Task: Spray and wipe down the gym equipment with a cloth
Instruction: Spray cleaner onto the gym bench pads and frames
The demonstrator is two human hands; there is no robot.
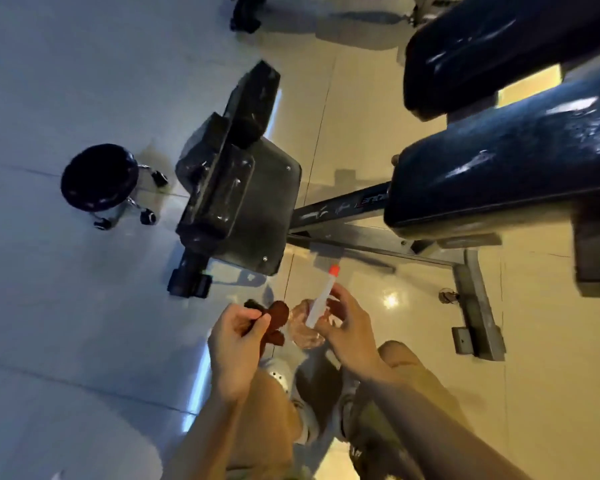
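We are seeing bare forearms with no sleeves, and both the left hand [238, 344] and the right hand [349, 329] are going without gloves, rings or a watch. We are wearing khaki shorts [416, 372] and pale perforated clogs [280, 372]; the other clog is showing only in part.

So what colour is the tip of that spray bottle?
Bright orange-red nozzle tip, clearest in the head view.

Left hand [238, 336] fingers curled, grip closed; right hand [347, 329] likewise, both forearms extended.
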